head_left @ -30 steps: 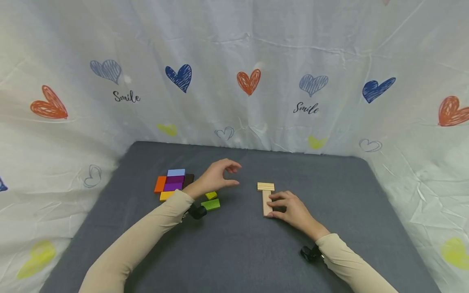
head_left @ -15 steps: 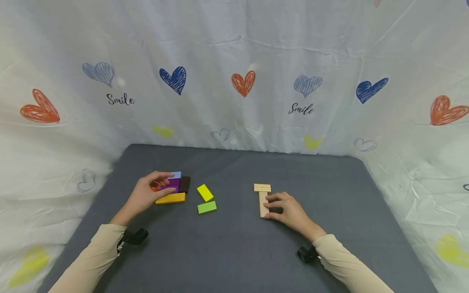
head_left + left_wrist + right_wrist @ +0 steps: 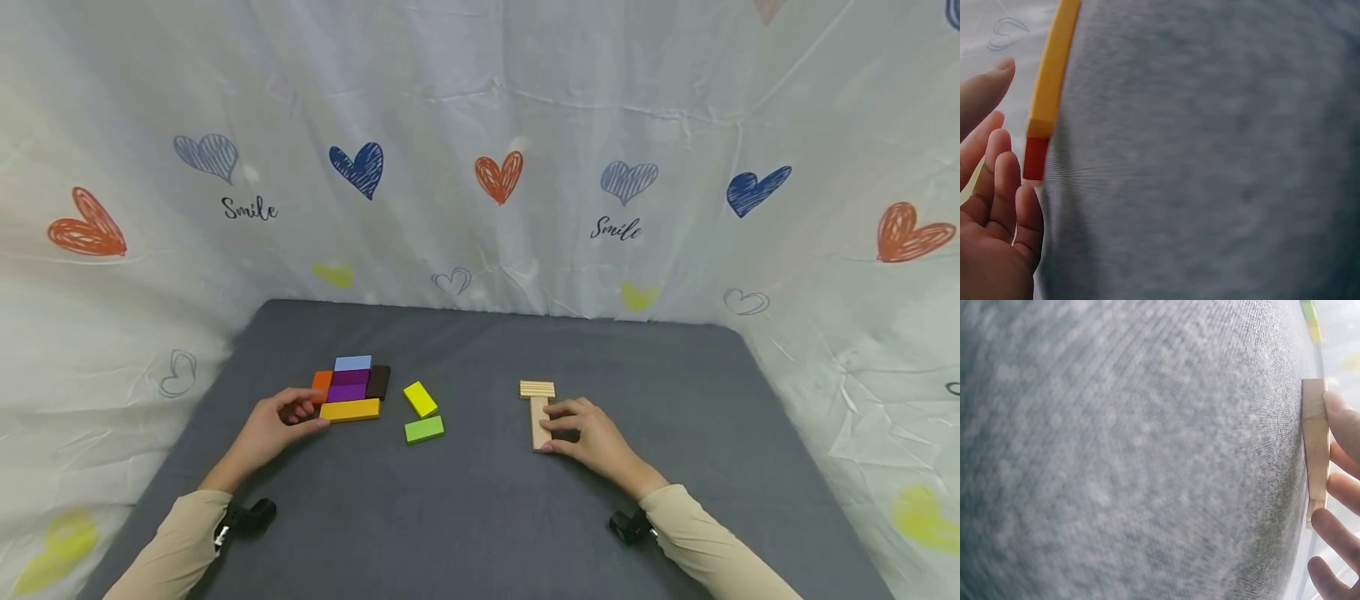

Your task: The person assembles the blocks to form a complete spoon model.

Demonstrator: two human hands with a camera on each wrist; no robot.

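Note:
My left hand is at the left end of an amber wooden block, its fingers loosely bent around nothing. Its fingertips lie close to an orange block; whether they touch is hard to tell. In the left wrist view the thumb stands apart from the amber block. Fingertips of my right hand rest on a plain wooden block, thumb by its near end. That block lies flat in the right wrist view. A ridged plain piece sits across its far end, forming a T.
Two purple blocks, a light blue one and a dark brown one sit packed beside the amber and orange blocks. A yellow block and a green one lie mid-left on the grey cloth.
My left hand has moved left from mid-table, over the coloured blocks, then back towards me beside the amber block. My right hand stays on the plain block.

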